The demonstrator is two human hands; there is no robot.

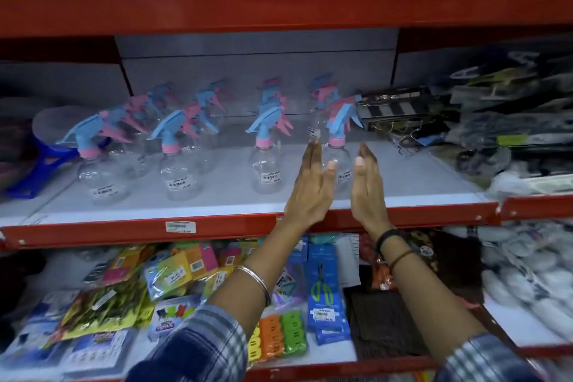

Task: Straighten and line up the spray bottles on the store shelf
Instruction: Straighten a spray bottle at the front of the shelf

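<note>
The spray bottles [173, 164] stand in four columns across the middle of the frame on the grey shelf [217, 201]. Clear and apparently empty, they probably are light, thin-walled and easy to tip, so the round belly is the safest hold. The left hand [310, 186] and right hand [367, 186] flank the rightmost front bottle [338, 161], palms facing; each grip is flat and wide, holding nothing. Black packaged goods [400, 112] crowd the row's right end.

Packaged green scissors [322, 288] (lower shelf) beside colourful clips [280, 335].
</note>
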